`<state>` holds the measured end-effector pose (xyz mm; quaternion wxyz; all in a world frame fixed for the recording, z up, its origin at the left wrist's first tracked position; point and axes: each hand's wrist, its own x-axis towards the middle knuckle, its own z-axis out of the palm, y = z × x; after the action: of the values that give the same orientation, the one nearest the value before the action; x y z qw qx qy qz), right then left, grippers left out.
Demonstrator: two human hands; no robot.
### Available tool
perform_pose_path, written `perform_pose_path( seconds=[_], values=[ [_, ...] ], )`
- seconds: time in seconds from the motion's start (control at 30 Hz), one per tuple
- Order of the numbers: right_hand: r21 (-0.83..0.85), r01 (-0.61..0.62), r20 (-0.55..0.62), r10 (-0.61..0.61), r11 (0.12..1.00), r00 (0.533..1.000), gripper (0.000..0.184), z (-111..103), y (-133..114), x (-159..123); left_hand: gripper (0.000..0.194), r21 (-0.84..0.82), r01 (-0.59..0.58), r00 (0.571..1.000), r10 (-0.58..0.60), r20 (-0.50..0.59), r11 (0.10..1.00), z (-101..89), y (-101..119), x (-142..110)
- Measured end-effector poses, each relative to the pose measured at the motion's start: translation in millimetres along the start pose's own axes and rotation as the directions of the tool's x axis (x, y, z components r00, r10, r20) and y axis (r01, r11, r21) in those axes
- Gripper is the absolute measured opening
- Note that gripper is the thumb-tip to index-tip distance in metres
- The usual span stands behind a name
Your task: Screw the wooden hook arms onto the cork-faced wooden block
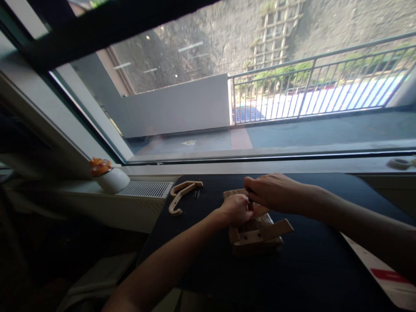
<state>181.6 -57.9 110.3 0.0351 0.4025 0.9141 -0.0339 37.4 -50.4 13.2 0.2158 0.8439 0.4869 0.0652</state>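
On the dark table, a small woven basket lies under my hands, with its woven side facing up. A light wooden bracket with two dark holes rests across its near end, one arm jutting to the right. A second wooden piece shows at the far end, partly covered by my fingers. My left hand is closed at this far piece, its fingertips pinched together. Above and to the right, my right hand is closed around something dark, mostly hidden, which reaches down toward my left fingers.
Two loose wooden hook-shaped pieces lie at the table's left edge, with several small screws beside them. A white pot with an orange top stands on the radiator. The window sill borders the table's far side.
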Motion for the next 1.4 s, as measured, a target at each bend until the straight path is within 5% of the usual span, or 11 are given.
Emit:
perform_pose_path(
  seconds=[0.63,0.83,1.1,1.4],
  values=[
    [-0.081,-0.048,-0.083,0.042,0.996,0.996,0.029,1,1,3,0.020,0.012,-0.005,1.000,0.005,0.007,1.000,-3.0,3,-2],
    [-0.003,0.037,-0.043,-0.038,0.999,0.998,0.013,-11,1,-5,0.018,-0.025,0.008,1.000,-0.008,0.004,1.000,-0.6,1,-1],
    [-0.059,-0.061,-0.080,0.056,0.996,0.995,0.032,-1,4,-1,0.022,0.040,-0.005,1.000,0.006,-0.018,0.999,-0.1,2,0],
    [0.013,0.022,-0.039,-0.021,1.000,0.999,0.015,-13,4,-8,0.019,0.012,0.005,1.000,-0.005,-0.004,1.000,-1.5,3,0]
  ],
)
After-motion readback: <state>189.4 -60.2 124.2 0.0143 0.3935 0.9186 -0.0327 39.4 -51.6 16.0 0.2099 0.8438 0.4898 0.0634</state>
